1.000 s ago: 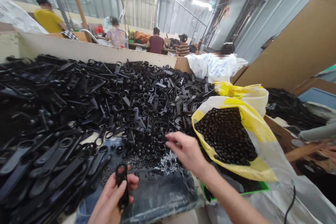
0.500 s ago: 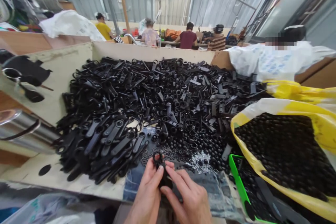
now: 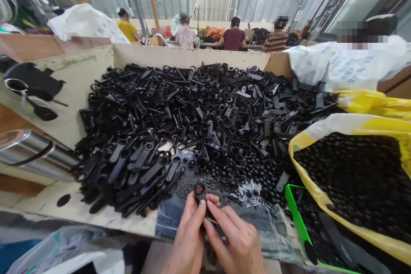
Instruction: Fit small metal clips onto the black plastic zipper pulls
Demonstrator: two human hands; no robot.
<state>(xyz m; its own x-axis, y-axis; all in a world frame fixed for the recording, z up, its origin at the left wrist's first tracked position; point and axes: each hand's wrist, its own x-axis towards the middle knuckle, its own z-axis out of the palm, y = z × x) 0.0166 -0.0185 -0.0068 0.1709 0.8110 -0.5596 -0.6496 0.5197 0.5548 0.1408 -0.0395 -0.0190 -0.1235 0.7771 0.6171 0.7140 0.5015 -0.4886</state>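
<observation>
Both my hands meet at the bottom centre over a flat black plastic part (image 3: 201,192) with a ring at its top end. My left hand (image 3: 189,239) pinches the part from the left with its fingers closed on it. My right hand (image 3: 236,242) presses on it from the right, fingers together; a thin pale pin seems to lie under them. Just beyond the hands lie small metal springs (image 3: 248,192) and black round caps (image 3: 237,175) on a piece of denim cloth (image 3: 167,214).
A large heap of black plastic handles (image 3: 180,120) fills a wooden-walled bench (image 3: 80,72). A yellow bag of black beads (image 3: 349,175) and a green tray (image 3: 290,205) stand at the right. A steel tube (image 3: 28,154) lies left. Several people work behind.
The view swung left. My right hand came back from the pile by the yellow bag and joined my left hand on the black part, which now sits slightly lower.
</observation>
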